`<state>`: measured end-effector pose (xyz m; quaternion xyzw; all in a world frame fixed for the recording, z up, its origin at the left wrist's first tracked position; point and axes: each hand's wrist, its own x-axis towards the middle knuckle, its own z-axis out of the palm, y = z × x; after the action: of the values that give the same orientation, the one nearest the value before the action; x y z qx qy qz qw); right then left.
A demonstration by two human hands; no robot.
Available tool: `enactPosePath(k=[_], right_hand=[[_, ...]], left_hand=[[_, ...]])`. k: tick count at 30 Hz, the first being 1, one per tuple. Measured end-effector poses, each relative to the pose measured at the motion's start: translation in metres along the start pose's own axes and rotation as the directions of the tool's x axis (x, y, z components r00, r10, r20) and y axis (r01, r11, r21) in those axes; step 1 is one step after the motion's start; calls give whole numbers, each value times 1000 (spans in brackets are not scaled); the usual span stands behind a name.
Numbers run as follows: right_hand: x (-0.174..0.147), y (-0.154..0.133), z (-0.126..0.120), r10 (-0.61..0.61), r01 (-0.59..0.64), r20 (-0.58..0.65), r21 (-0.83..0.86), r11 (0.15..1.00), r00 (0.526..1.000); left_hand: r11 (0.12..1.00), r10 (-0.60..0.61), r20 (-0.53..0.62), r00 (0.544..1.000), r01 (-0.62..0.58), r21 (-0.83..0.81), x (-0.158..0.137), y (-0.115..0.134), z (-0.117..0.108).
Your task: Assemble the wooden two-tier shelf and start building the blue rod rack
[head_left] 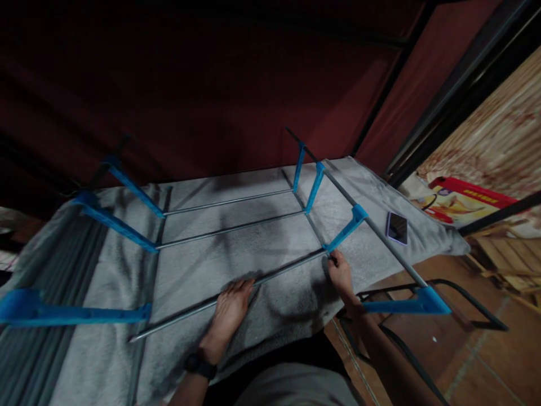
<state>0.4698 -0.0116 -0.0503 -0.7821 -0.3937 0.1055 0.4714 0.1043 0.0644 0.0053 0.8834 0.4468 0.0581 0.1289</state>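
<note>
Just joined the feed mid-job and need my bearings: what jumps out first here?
Bright blue plastic connectors joining thin metal rods into a rack frame on a grey cloth fill the centre. The left hand rests on the nearest rod, while the right hand grips its end at a connector. A phone lies at the right.

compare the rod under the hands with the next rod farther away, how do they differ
The near rod lies slanted, its left end free on the grey cloth; the far rod sits joined to blue connectors at both ends. The left hand and right hand touch the near rod only. Both are thin grey metal.
</note>
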Motion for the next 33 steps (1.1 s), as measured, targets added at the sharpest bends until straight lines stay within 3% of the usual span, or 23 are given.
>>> enactPosePath(k=[5, 9, 16, 33], right_hand=[[-2, 2, -4, 27, -23, 35, -97, 995, 999], [-3, -3, -6, -34, 47, 65, -208, 977, 997], [-4, -17, -11, -70, 76, 40, -179, 981, 997], [-4, -13, -8, -4, 10, 45, -123, 992, 999]], left_hand=[[999, -40, 16, 999, 40, -18, -4, 11, -7], [999, -31, -16, 999, 30, -40, -8, 14, -7], [997, -22, -8, 1000, 22, -70, -5, 21, -5], [998, -14, 32, 999, 16, -61, 0, 20, -8]])
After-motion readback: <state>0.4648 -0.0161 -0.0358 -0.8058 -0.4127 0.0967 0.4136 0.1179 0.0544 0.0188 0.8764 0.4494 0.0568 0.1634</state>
